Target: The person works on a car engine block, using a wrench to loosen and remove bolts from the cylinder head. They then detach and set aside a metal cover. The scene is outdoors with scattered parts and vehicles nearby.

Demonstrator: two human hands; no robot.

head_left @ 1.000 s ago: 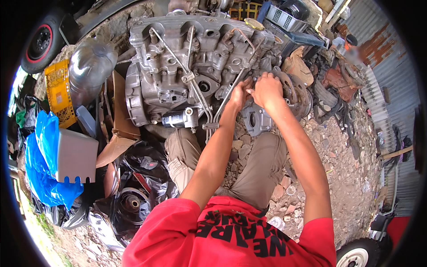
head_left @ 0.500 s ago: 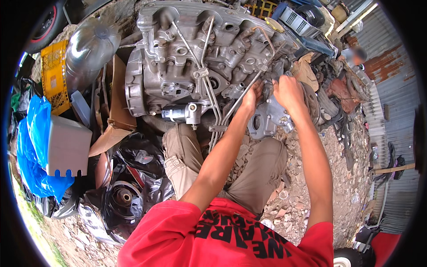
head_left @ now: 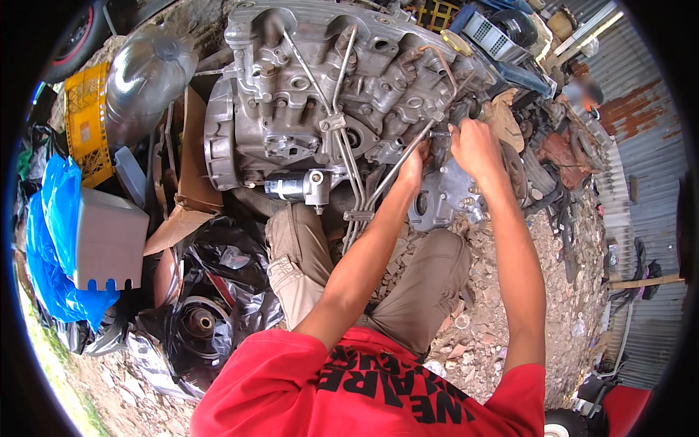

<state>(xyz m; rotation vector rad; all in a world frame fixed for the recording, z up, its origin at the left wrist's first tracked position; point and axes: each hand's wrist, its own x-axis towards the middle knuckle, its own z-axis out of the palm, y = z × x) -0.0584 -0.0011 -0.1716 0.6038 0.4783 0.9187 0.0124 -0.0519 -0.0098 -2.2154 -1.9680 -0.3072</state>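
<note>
A grey metal engine [head_left: 291,109] with bolts and several metal pipes [head_left: 347,175] fills the upper middle, a cylindrical filter [head_left: 284,187] at its lower edge. My left hand [head_left: 413,162] is curled beside a pipe at the engine's right end, its fingertips partly hidden and what they hold unclear. My right hand [head_left: 475,149] has bent fingers at a small metal shank [head_left: 439,134]; whether it is a bolt or a tool I cannot tell. Below both hands is a silver cover plate [head_left: 444,191] with a large round opening.
Left: a yellow crate [head_left: 86,120], silver bottle-like container [head_left: 149,76], cardboard box [head_left: 191,189], blue plastic [head_left: 52,240], black bags [head_left: 233,240]. Right: a plastic basket [head_left: 491,40], scrap parts, a corrugated metal wall [head_left: 644,182]. A blurred person [head_left: 586,98] is at upper right. Rubble [head_left: 524,306] covers the ground.
Both hands have shifted to the right from a second ago, and the right hand has drawn slightly apart from the left, showing more of the silver plate. The whole view has shifted somewhat.
</note>
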